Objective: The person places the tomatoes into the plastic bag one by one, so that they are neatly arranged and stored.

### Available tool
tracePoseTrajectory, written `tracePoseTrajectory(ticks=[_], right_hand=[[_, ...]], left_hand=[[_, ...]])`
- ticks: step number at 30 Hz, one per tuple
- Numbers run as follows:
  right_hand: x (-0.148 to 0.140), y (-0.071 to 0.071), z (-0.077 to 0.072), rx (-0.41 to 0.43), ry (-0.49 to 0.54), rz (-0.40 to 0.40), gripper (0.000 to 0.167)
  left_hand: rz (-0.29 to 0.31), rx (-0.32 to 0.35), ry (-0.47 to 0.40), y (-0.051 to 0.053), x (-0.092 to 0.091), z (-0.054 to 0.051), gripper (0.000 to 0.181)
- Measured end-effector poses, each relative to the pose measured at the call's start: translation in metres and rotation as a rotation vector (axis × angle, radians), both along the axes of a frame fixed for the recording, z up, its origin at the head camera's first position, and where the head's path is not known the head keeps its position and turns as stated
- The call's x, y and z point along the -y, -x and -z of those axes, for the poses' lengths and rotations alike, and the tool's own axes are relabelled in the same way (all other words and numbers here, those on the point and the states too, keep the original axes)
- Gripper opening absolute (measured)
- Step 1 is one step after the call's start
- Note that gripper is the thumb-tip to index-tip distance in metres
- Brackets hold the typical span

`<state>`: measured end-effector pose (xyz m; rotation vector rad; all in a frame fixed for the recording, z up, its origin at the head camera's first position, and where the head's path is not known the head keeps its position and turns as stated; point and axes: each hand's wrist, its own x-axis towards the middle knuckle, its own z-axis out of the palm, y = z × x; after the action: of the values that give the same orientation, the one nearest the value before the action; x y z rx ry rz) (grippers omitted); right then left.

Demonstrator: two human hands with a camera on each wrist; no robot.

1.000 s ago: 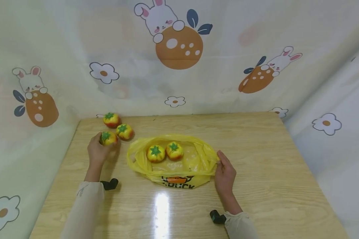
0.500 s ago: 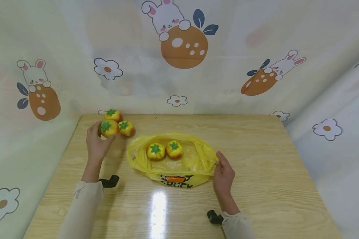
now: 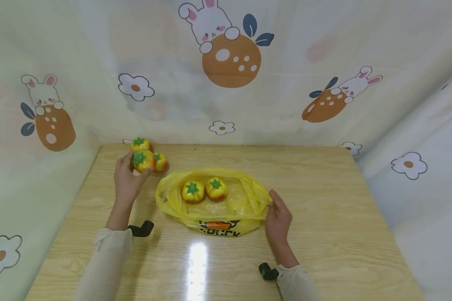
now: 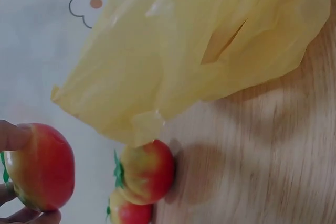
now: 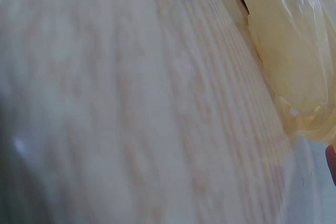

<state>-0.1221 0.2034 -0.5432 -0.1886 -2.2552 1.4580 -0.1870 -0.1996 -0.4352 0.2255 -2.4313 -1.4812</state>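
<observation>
Left grip point(image 3: 128, 180) holding a yellow-red fruit point(image 3: 144, 161), right grip point(image 3: 278, 216) holding a yellow bag point(image 3: 238, 202), black "DUCK" lettering point(image 3: 224, 233) on its front

Black letters point(image 3: 224, 233) are spelling "DUCK" on the near side of the bag point(image 3: 236, 204). Left of the bag, the left sleeve point(image 3: 107, 264) is bearing small print, too tiny to read.
</observation>
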Motion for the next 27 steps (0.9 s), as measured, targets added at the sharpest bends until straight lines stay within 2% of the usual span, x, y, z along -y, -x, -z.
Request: tracePoseTrajectory(ticks=[5, 10, 14, 21, 27], right_hand=[[-0.003, -0.001, -0.003, -0.017, -0.018, 0.008, 0.038], [-0.008, -0.002, -0.014, -0.103, -0.047, 0.019, 0.037], [-0.011, -0.001, -0.017, -0.125, -0.068, 0.019, 0.037], [-0.007, -0.001, -0.019, -0.174, -0.097, -0.003, 0.038], [-0.004, 0.0, -0.023, -0.224, -0.126, -0.013, 0.036]], left_hand=[[0.019, -0.011, 0.02, -0.003, -0.005, 0.002, 0.076], [0.044, -0.024, 0.065, -0.006, -0.009, -0.003, 0.074], [0.058, -0.031, 0.068, -0.007, -0.013, -0.006, 0.073], [0.111, -0.044, 0.081, -0.009, -0.027, -0.009, 0.072], [0.15, -0.08, 0.108, -0.011, -0.043, -0.017, 0.072]])
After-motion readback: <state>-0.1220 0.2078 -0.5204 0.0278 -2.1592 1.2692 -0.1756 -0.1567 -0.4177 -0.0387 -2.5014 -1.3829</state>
